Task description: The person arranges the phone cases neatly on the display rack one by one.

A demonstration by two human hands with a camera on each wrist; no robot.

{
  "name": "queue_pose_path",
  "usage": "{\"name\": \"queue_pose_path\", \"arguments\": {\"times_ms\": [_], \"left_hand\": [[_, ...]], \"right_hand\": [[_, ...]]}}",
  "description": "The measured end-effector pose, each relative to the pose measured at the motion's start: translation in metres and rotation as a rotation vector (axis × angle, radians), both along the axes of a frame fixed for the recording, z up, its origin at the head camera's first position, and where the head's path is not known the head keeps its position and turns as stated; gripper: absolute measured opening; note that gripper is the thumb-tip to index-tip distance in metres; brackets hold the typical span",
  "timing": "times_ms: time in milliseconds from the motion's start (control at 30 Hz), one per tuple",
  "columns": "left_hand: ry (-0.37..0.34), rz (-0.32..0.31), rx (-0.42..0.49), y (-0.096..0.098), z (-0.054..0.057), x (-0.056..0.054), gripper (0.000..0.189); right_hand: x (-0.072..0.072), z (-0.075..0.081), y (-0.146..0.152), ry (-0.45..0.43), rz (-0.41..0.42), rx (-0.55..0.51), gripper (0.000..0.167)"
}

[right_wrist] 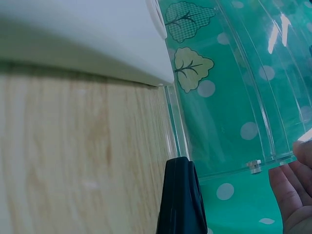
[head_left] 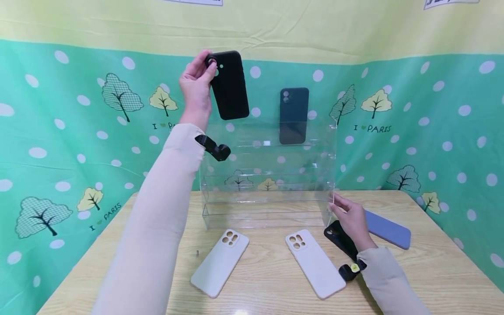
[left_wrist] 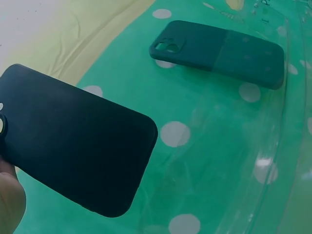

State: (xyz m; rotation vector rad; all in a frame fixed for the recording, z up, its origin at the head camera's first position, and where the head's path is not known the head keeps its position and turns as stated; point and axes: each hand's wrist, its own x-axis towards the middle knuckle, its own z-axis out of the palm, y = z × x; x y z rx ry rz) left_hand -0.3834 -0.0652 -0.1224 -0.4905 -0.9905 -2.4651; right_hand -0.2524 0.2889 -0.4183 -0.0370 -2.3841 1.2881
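Observation:
My left hand pinches a black phone case by its upper left corner, beside the camera cutouts. The case hangs in the air, a little above the left part of a clear tiered display stand. On the stand's top tier, to the right, a dark phone case stands upright; in the left wrist view this dark case lies beyond the held one. Down at the stand's lower right side edge, my right hand grips the clear panel between thumb and fingers, as the fingers show.
Two white phone cases lie on the wooden table before the stand. Another black case lies partly beneath my right hand, and a blue-purple case is to its right. A dotted green cloth hangs behind.

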Motion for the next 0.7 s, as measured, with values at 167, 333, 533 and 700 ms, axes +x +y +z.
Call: {"name": "queue_pose_path", "arguments": {"times_ms": [167, 333, 533, 700], "left_hand": [[0.021, 0.026, -0.019, -0.001, -0.009, -0.002, 0.037], [-0.003, 0.032, -0.077, 0.001, -0.017, -0.004, 0.036], [-0.019, 0.062, -0.137, 0.007, -0.027, -0.01, 0.037], [-0.072, 0.08, -0.181, 0.014, -0.033, -0.014, 0.037]], "right_hand": [[-0.001, -0.002, 0.0, 0.009, 0.001, 0.004, 0.041], [-0.001, -0.002, 0.0, 0.005, -0.003, 0.01, 0.041], [-0.002, -0.002, 0.001, 0.002, 0.01, -0.001, 0.042], [-0.002, -0.003, 0.002, 0.002, 0.018, -0.009, 0.043]]}}
